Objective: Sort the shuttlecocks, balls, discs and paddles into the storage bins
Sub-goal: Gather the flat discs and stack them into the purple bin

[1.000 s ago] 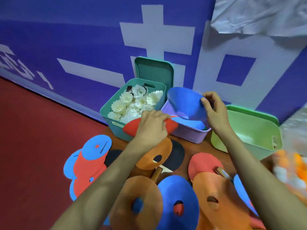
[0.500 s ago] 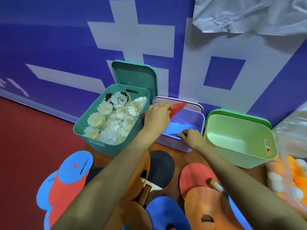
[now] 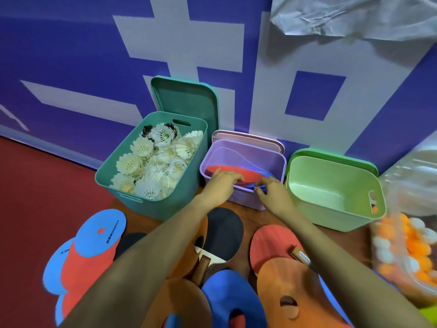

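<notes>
- Left hand (image 3: 222,183) reaches over the lilac bin (image 3: 243,198) front rim, fingers curled onto the red disc (image 3: 224,170) lying inside.
- Right hand (image 3: 272,194) pinches the blue disc (image 3: 268,174) by its near edge, just right of the left fingertips.

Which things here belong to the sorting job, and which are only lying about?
Job: left hand, right hand, red disc, blue disc, purple bin, teal bin, shuttlecocks, green bin, black paddle, bag of balls.
Lying about: teal lid, crumpled grey sheet, blue banner.

Left grip (image 3: 224,183), right grip (image 3: 272,194) — bare.
</notes>
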Demonstrator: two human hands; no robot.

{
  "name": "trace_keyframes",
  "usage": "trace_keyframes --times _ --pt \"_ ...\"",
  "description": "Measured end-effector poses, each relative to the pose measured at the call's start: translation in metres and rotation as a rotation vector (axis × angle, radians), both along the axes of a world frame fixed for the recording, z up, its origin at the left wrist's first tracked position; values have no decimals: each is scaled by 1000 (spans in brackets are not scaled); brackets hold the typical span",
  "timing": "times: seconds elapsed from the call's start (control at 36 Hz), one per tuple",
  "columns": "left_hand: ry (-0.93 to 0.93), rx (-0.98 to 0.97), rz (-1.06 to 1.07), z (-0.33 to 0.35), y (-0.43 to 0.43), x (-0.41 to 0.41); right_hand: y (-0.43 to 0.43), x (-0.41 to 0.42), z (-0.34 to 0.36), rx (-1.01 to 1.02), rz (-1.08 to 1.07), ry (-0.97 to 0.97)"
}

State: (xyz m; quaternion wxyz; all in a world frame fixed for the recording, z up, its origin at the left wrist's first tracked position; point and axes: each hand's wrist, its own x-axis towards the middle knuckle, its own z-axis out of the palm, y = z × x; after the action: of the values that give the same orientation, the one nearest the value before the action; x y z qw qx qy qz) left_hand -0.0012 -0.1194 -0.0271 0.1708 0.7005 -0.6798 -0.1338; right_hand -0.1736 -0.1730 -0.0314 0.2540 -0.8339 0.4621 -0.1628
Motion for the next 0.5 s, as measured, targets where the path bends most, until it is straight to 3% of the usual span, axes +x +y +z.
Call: trace_keyframes --times 0.11,0.22,0.31,0.39,0.5 --pt "-62 100 46 8 1 -4 4 -2 3 -66 -73 73" --pt "-6 265 64 7 -5 -3 8 -1 6 -81 -83 215" --pt "36 209 80 15 -2 -6 14 -1 6 -119 -18 279" --pt "111 100 121 23 20 -9 29 1 10 -180 92 186" --pt "194 -57 287 26 81 -10 62 8 6 -264 411 33"
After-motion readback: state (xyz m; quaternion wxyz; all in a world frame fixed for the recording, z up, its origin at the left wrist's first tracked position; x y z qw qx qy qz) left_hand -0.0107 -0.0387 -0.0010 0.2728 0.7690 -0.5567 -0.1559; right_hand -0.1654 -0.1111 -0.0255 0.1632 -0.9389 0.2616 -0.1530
